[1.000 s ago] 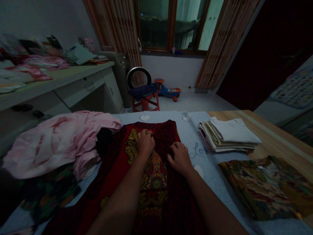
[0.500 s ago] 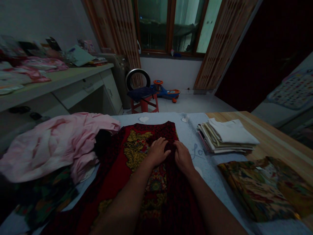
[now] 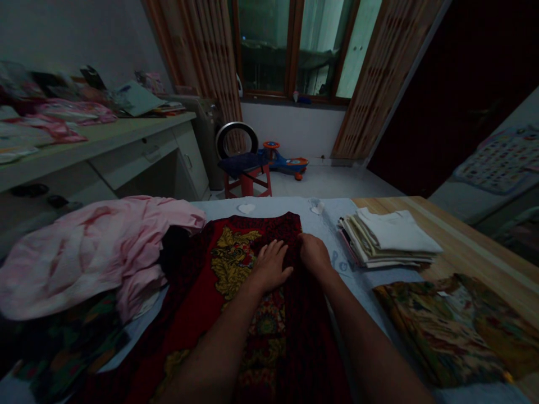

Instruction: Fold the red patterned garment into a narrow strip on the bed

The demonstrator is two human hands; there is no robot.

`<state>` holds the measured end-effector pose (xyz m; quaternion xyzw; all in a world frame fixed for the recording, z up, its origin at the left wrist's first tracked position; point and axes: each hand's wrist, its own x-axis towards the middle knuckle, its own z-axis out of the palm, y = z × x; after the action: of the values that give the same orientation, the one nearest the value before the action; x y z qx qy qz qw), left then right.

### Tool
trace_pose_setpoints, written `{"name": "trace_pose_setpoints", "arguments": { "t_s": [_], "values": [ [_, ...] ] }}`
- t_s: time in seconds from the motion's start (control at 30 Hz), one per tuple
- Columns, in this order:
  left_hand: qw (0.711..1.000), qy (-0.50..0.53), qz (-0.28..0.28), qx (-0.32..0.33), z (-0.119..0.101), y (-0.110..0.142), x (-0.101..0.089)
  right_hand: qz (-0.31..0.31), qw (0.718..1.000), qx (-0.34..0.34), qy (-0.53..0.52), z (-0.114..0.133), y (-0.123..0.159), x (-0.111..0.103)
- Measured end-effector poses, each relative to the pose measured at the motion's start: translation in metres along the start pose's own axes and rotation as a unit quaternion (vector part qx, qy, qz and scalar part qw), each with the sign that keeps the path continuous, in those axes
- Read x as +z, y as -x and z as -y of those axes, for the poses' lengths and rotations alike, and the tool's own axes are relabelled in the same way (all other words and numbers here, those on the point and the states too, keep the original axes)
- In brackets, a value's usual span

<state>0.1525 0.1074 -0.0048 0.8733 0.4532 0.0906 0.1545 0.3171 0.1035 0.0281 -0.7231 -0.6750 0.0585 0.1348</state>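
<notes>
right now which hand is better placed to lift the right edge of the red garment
Probably the right hand: it rests at the dark edge of the red patterned garment, while the left hand lies flat further in, beside the yellow print.

We are facing a window [image 3: 290,50] with brown curtains [image 3: 210,56] hanging at both sides. Left of the window, a white desk [image 3: 126,154] is standing along the wall [image 3: 71,33]. Below the window, a red stool [image 3: 246,184] and a blue toy car [image 3: 286,164] are sitting on the pale floor [image 3: 332,182]. Right of the window, a dark door [image 3: 442,95] is standing, and dim light is coming through the glass.
</notes>
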Motion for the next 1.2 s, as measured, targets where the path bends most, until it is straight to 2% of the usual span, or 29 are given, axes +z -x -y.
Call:
{"name": "trace_pose_setpoints", "arguments": {
  "t_s": [0.1, 0.2, 0.37, 0.8, 0.9, 1.0, 1.07, 1.13, 1.2],
  "values": [
    [1.0, 0.003, 0.0, -0.002, -0.001, 0.001, -0.002, -0.027, 0.999, -0.019, -0.022, 0.002, -0.028, 0.007],
    [1.0, 0.008, 0.0, -0.002, -0.002, 0.001, -0.002, -0.015, 0.999, -0.036, -0.019, 0.002, -0.046, 0.023],
    [1.0, 0.01, -0.009, 0.0, -0.001, 0.0, 0.001, 0.019, 1.0, -0.021, 0.002, -0.002, -0.061, 0.044],
    [1.0, 0.007, -0.011, 0.0, 0.001, -0.001, 0.005, 0.044, 0.999, 0.014, -0.015, -0.008, -0.08, 0.044],
    [0.999, 0.024, -0.03, 0.005, 0.003, -0.004, 0.003, 0.022, 0.999, 0.0, -0.038, -0.008, -0.074, 0.034],
    [0.995, 0.036, -0.097, -0.013, 0.005, -0.008, -0.004, -0.02, 0.998, -0.027, -0.054, -0.005, -0.052, 0.018],
    [0.985, 0.021, -0.161, -0.059, 0.009, -0.009, -0.01, -0.004, 0.996, -0.051, -0.071, 0.0, -0.029, 0.008],
    [0.968, -0.003, -0.215, -0.128, 0.016, -0.009, -0.015, 0.037, 0.992, -0.083, -0.09, 0.009, 0.0, -0.001],
    [0.95, -0.024, -0.239, -0.197, 0.024, -0.008, -0.017, 0.058, 0.991, -0.097, -0.076, 0.018, 0.029, -0.004]
  ]
}}
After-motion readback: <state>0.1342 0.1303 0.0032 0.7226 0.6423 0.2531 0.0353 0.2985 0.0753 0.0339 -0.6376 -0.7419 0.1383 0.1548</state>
